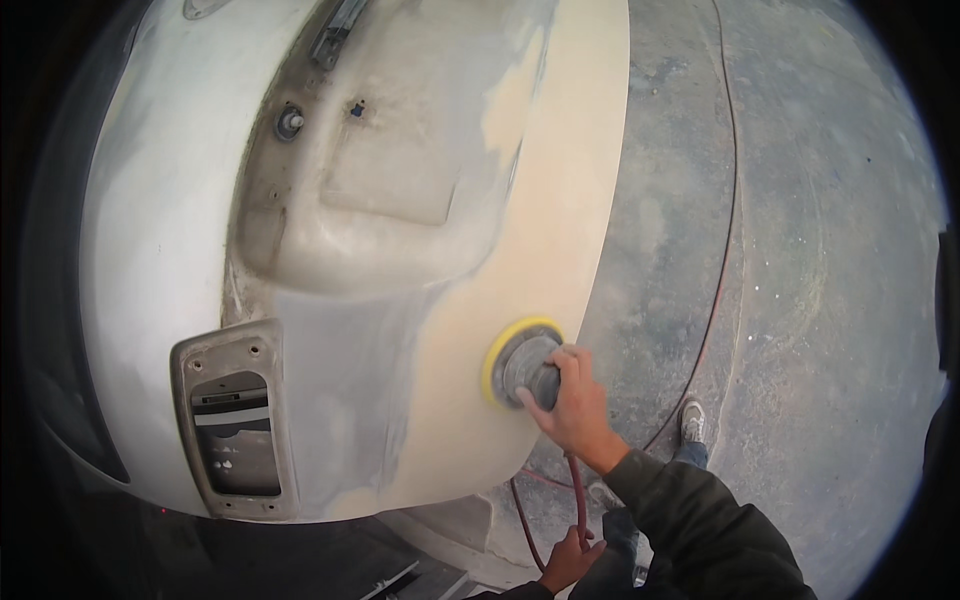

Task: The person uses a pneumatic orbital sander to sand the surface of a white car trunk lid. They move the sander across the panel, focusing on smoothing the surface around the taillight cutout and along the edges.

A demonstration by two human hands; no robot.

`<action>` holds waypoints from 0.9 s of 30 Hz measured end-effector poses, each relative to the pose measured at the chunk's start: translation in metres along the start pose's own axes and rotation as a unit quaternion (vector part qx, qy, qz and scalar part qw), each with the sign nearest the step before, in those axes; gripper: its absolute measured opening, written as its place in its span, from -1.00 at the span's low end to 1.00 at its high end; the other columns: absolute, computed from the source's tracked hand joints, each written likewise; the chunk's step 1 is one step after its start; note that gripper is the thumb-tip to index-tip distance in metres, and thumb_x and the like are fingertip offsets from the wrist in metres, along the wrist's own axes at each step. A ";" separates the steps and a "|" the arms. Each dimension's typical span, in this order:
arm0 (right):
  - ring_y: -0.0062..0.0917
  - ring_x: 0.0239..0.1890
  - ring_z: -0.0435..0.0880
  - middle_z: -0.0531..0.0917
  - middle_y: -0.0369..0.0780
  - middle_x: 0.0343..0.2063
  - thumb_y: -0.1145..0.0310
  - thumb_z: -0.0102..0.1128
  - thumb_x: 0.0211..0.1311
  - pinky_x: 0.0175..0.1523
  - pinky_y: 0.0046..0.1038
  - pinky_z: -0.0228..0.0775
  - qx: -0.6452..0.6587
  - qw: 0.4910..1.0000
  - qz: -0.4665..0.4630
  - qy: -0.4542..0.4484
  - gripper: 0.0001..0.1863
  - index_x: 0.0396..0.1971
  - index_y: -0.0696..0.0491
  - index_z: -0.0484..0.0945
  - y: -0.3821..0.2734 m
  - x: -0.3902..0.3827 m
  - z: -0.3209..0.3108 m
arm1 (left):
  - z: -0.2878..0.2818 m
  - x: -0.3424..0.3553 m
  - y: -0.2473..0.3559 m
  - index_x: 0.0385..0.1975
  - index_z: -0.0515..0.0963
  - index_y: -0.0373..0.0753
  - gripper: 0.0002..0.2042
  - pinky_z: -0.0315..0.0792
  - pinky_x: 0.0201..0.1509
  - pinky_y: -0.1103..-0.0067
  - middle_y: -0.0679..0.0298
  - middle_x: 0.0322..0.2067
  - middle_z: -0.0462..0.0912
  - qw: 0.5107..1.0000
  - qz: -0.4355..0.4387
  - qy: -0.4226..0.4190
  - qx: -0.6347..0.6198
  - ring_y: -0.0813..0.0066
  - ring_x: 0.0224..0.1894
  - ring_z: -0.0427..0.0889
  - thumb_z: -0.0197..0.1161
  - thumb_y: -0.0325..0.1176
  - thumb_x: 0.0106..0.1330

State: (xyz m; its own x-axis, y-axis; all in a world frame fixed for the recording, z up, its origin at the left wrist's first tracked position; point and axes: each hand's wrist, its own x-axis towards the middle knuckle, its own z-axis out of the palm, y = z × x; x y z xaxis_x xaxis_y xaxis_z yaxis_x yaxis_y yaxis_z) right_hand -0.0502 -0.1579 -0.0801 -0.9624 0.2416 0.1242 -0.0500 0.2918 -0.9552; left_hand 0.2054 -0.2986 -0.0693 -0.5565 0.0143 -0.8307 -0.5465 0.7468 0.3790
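My right hand (577, 405) is wrapped over the top of a round grey orbital sander (528, 368) with a yellow pad edge. The sander rests against a tan filler-coated area (455, 372) of a vehicle body panel (150, 260). A red air hose (578, 495) hangs down below my right wrist. Lower down, close to my legs, my left hand (571, 560) is closed around that hose. Grey primer patches (345, 370) and bare white surface lie to the left of the tan band. The sander's underside is hidden against the panel.
A rectangular framed opening (235, 440) is cut into the panel's lower left. Above it is a recess (390, 180) with a small round fitting (289, 122). A long hose (733, 190) curves over the grey floor (820, 320) at right. My shoe (692, 422) stands near it.
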 end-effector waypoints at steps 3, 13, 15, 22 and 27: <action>-0.10 -0.06 0.61 0.45 -0.04 -0.01 0.18 0.50 0.15 -0.09 -0.19 0.56 0.014 0.999 0.046 0.018 -0.38 0.08 0.10 0.36 0.011 0.031 0.001 | -0.010 0.003 0.020 -0.15 0.49 -0.28 -0.59 0.51 -0.36 0.30 0.16 -0.56 0.59 0.996 0.068 0.058 -0.003 0.13 -0.48 0.68 0.43 -0.06 0.32; -0.11 -0.09 0.58 0.51 0.02 -0.07 0.17 0.44 0.19 -0.01 -0.16 0.47 0.037 0.989 0.081 0.120 -0.40 0.08 0.16 0.37 0.031 0.048 0.005 | -0.047 -0.006 0.022 -0.27 0.52 -0.28 -0.63 0.49 -0.40 0.34 0.19 -0.60 0.56 0.988 0.052 0.138 0.041 0.23 -0.53 0.64 0.46 -0.10 0.29; -0.13 -0.10 0.61 0.48 -0.01 -0.02 0.17 0.47 0.17 -0.12 -0.20 0.54 0.038 0.991 0.096 0.080 -0.42 0.06 0.11 0.38 0.015 -0.011 0.022 | -0.025 -0.025 -0.032 -0.29 0.51 -0.28 -0.63 0.49 -0.38 0.36 0.19 -0.59 0.57 0.991 0.027 0.123 0.049 0.26 -0.52 0.64 0.46 -0.10 0.29; -0.11 -0.12 0.64 0.49 0.01 -0.03 0.22 0.56 0.07 -0.11 -0.19 0.57 0.080 0.990 0.104 0.056 -0.37 0.05 0.10 0.40 -0.007 -0.091 0.049 | -0.002 -0.067 -0.148 -0.21 0.49 -0.22 -0.64 0.46 -0.30 0.31 0.19 -0.52 0.52 0.994 -0.024 0.101 0.038 0.25 -0.45 0.55 0.46 -0.10 0.31; -0.17 -0.14 0.65 0.57 -0.01 -0.10 0.08 0.47 0.17 -0.04 -0.20 0.52 0.049 0.985 0.096 0.136 -0.35 0.08 0.17 0.39 0.038 0.052 0.013 | -0.038 -0.005 0.036 -0.34 0.48 -0.28 -0.65 0.43 -0.39 0.40 0.27 -0.59 0.51 0.987 0.056 0.147 -0.015 0.41 -0.52 0.54 0.48 -0.16 0.29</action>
State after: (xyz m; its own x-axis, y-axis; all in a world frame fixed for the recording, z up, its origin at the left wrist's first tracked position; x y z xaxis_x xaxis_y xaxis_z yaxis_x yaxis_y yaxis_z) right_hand -0.1056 -0.1460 -0.1129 -0.8499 0.5268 -0.0063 0.0872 0.1289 -0.9878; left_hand 0.1646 -0.2976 -0.0363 -0.7701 -0.1016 -0.6298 -0.4867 0.7318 0.4771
